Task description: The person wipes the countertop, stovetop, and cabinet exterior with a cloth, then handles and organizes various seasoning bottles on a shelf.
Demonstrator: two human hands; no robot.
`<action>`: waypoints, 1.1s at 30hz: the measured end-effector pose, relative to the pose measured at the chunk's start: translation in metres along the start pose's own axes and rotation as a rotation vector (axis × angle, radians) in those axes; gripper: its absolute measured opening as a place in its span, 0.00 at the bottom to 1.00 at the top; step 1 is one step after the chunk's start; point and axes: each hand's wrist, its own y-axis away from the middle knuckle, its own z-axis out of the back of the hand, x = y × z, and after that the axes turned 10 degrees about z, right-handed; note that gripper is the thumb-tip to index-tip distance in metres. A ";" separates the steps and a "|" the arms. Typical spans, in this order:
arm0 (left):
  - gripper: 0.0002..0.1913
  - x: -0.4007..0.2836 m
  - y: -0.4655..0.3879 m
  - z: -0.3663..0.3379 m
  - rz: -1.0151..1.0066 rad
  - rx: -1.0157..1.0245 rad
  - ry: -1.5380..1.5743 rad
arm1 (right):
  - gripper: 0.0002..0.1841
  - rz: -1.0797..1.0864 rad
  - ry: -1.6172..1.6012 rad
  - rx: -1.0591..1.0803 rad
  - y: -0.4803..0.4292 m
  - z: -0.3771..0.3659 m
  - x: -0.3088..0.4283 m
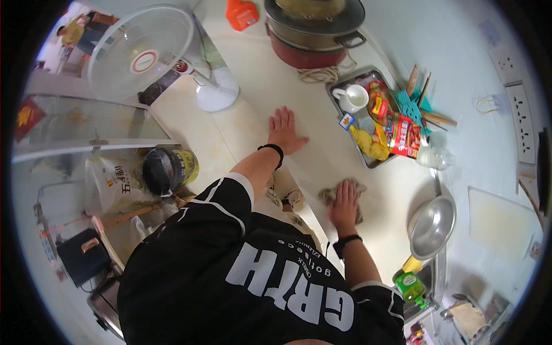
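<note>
Flat on the pale countertop (302,161), near its edge, rests my left hand (286,133) with the fingers spread and nothing in it. My right hand (344,205) presses a crumpled grey-brown cloth (360,187) against the same surface. The cloth shows around the fingers and beside the palm; the part beneath the hand is hidden. Beyond my hands lies a metal tray (366,161) holding a white mug (353,98), a red food packet (404,136) and yellow packaging (368,143).
A lidded electric pot (312,39) with a coiled cord (319,75) stands at the far end near an orange bottle (242,16). Right are a glass jar (435,158), steel bowl (432,226) and green detergent bottle (409,285) by the sink. A standing fan (144,60) is left.
</note>
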 end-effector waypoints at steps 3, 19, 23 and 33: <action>0.53 0.028 -0.003 0.028 -0.229 0.241 -0.053 | 0.39 -0.079 -0.042 -0.069 -0.067 0.019 0.004; 0.64 0.084 0.055 0.023 -0.321 0.565 -0.292 | 0.33 0.242 0.020 -0.003 0.049 -0.017 0.060; 0.69 0.098 0.033 0.009 -0.530 0.738 -0.193 | 0.32 0.064 -0.062 0.140 0.044 -0.009 0.073; 0.56 0.158 -0.033 0.048 -0.773 0.807 -0.055 | 0.38 0.213 -0.020 0.112 -0.190 0.002 0.108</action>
